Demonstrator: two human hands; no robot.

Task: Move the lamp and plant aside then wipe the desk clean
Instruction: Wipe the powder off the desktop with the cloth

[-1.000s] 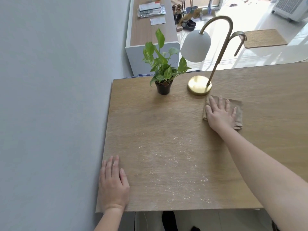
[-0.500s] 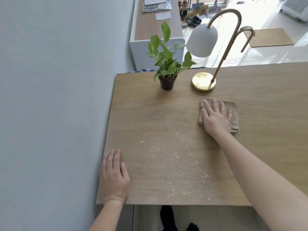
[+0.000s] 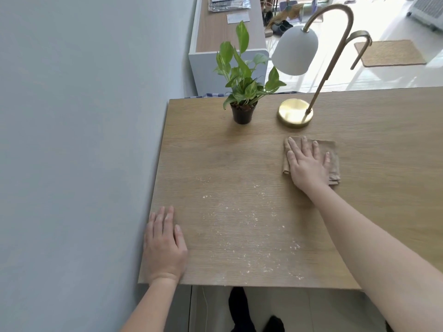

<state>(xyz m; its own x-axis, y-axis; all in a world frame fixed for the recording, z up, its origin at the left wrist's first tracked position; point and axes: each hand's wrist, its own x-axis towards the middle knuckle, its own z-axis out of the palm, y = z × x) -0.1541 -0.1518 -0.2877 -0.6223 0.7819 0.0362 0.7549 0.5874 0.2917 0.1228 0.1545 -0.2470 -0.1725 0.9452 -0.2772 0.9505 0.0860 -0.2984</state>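
A small green plant in a black pot stands near the far edge of the wooden desk. To its right is a brass lamp with a round base, curved neck and white shade. My right hand lies flat, fingers spread, on a folded tan cloth just in front of the lamp base. My left hand rests flat on the desk's near left corner, holding nothing. Pale crumbs are scattered over the near middle of the desk.
A grey wall runs along the desk's left side. Beyond the far edge stands a low white cabinet with papers on top, then shoes and a woven mat on the bright floor. Dark feet show under the desk's near edge.
My right hand has slid the cloth a little leftward and toward me, away from the lamp base. The left hand stays on the corner. The view has shifted slightly.
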